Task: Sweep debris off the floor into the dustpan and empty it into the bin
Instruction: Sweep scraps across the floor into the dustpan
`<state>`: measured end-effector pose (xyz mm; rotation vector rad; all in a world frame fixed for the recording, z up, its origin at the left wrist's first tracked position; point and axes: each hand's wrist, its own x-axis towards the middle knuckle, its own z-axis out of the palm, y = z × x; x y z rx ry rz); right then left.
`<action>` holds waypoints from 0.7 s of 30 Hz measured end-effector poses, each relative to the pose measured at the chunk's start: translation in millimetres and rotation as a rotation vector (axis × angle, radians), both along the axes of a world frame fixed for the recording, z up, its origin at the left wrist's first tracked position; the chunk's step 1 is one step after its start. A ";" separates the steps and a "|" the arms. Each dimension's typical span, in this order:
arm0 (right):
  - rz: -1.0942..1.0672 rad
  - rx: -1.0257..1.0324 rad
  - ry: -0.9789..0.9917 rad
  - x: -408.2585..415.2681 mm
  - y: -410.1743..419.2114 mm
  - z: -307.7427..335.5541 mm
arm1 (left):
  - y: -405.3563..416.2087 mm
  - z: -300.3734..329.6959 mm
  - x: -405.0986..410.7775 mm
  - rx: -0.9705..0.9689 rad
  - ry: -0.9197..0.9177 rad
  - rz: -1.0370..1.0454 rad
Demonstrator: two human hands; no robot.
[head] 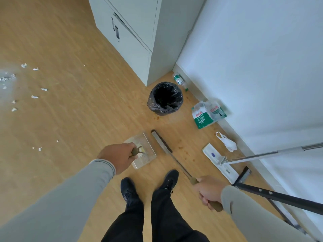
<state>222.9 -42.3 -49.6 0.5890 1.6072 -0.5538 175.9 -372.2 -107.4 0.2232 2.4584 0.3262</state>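
Note:
My left hand grips the top of the dustpan's handle; the clear dustpan sits on the wooden floor just ahead of my feet. My right hand grips the tan handle of the broom, whose dark head rests on the floor right of the dustpan. A bin lined with a black bag stands beyond them, beside the cabinet. White paper scraps lie scattered on the floor at the far left.
A grey metal cabinet stands at the back. Along the right wall lie a plastic bottle, a green-and-white pack, a white bag, a flat mop and a dark long-handled tool.

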 end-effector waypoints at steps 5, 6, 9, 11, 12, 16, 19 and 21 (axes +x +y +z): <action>-0.114 0.070 0.059 -16.6 23.5 55.6 | -6.5 3.4 5.0 -0.009 0.017 0.003; -0.124 0.076 0.094 -17.5 24.9 54.1 | -10.4 4.3 7.5 -0.009 0.025 0.017; -0.129 0.160 0.200 -35.2 23.0 45.5 | -27.1 3.6 13.2 0.013 0.033 0.111; 0.079 0.234 0.291 -62.6 25.5 21.2 | -37.4 2.6 13.5 0.020 0.023 0.156; 0.183 0.253 0.332 -77.5 24.0 6.4 | -40.9 3.1 12.6 0.021 0.019 0.165; 0.369 0.305 0.321 -121.0 -11.1 -24.5 | -50.2 2.6 10.1 -0.026 0.023 0.155; 0.303 0.254 0.308 -127.3 -34.7 -45.7 | -56.9 -1.3 17.9 -0.043 0.025 0.179; 0.247 0.182 0.296 -112.2 -44.8 -55.4 | -60.3 -2.9 23.1 -0.046 0.021 0.194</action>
